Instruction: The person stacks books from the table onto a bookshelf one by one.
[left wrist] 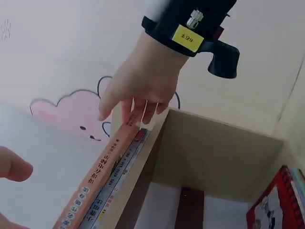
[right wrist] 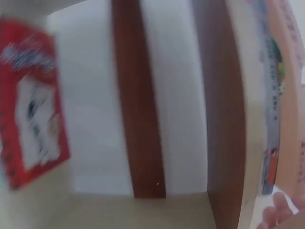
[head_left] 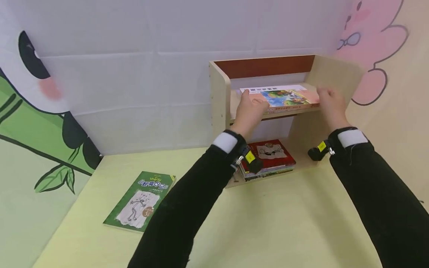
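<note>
On the upper shelf lies a short flat stack with a peach book point(head_left: 286, 97) on top, a colourful picture on its cover. Thinner books point(left wrist: 124, 174) lie beneath it, their spines showing in the left wrist view. At the stack's left end is my left hand point(head_left: 250, 113), its thumb point(left wrist: 14, 164) extended and apart from the spines. My right hand point(head_left: 332, 106) is at the opposite end, fingertips right at the book ends and thumb held off the cover. In the right wrist view only a few fingers of it show, at the lower right corner.
The small wooden bookshelf point(head_left: 219, 96) stands on a pale table point(head_left: 268, 223) against the wall. Its lower compartment holds a stack topped by a red book point(head_left: 271, 152). A green book point(head_left: 140, 201) lies flat on the table to the left.
</note>
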A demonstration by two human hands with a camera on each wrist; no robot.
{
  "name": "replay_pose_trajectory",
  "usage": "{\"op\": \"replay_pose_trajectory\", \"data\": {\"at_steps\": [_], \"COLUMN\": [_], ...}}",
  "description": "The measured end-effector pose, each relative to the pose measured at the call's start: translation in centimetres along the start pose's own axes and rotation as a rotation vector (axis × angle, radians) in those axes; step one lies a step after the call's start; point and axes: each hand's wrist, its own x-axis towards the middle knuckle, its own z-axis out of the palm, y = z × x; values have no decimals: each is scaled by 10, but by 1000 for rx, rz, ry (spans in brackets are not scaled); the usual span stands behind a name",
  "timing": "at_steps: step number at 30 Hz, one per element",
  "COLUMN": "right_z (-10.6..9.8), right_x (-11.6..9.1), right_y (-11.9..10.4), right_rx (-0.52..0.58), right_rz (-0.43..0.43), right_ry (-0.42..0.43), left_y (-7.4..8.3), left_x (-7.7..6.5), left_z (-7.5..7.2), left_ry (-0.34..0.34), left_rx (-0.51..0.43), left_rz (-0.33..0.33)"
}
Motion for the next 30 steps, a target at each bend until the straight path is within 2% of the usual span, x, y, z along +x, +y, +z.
{"op": "replay_pose_trajectory", "data": {"at_steps": [3, 7, 9, 13, 16, 22, 30], "right_z": [0, 5, 9, 17, 23, 34, 45], "right_x": [-11, -14, -13, -9, -7, -2, 9], "right_y": [13, 26, 30, 32, 33, 30, 26], "right_rx": [-43, -64, -49, -30, -15, 7, -4], "right_rz": [-73, -123, -128, -133, -122, -96, -94], "right_ry": [-104, -198, -207, -168, -130, -97, -2], "left_y": [-15, -27, -28, -25, -23, -24, -26], "left_x": [-13, -10, -3, 9, 13, 18, 27], "left_z": [-11, -16, -14, -9, -6, -6, -9], "left_ry": [35, 207, 263, 298, 301, 329, 351], "left_rx": [177, 510, 618, 749, 811, 886, 964], "left_rz": [159, 302, 305, 270, 248, 234, 228]}}
